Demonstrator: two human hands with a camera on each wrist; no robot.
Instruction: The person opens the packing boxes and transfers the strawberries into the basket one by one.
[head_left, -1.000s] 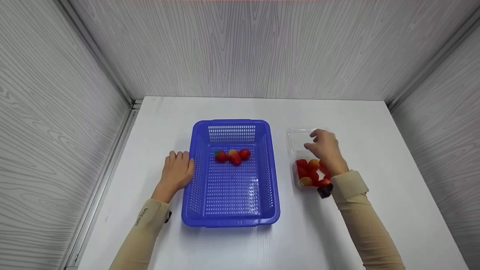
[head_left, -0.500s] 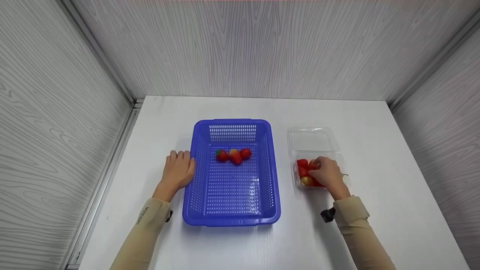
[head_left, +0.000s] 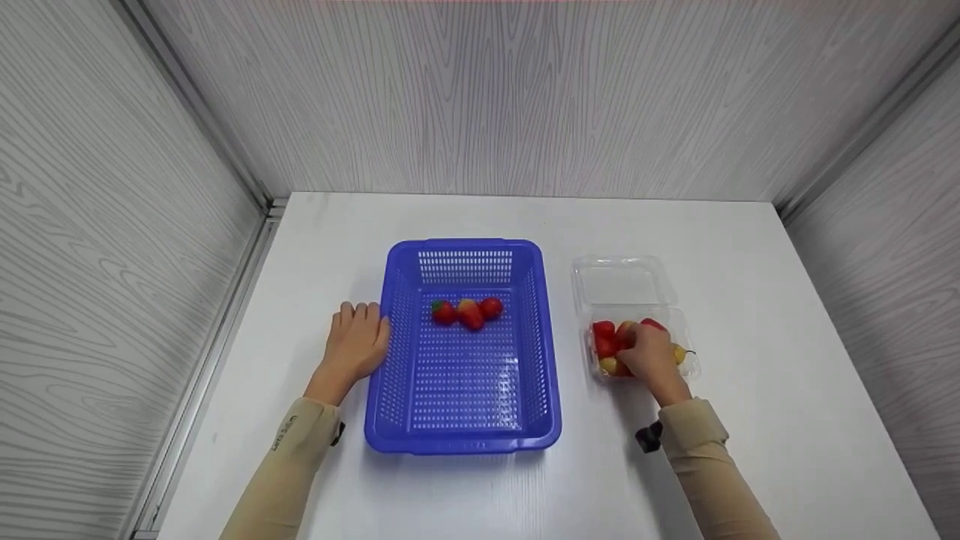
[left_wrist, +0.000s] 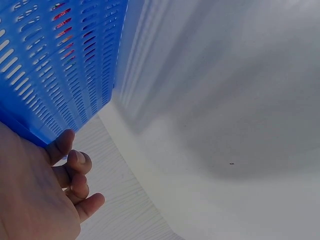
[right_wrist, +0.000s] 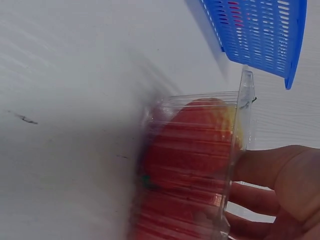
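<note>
Apparently part-way: three strawberries (head_left: 470, 315) in basket (head_left: 450, 375), centre; more fruit (head_left: 604, 330) in clear box (head_left: 624, 283), centre right. Left hand (head_left: 355, 341) — fingers relaxed at basket rim; right hand (head_left: 652, 352) — in box, cannot tell grasp.

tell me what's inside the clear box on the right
The clear box holds several red fruits and some yellowish ones, one toward its right side. The right hand covers part of it, so whatever lies beneath cannot be seen.
</note>
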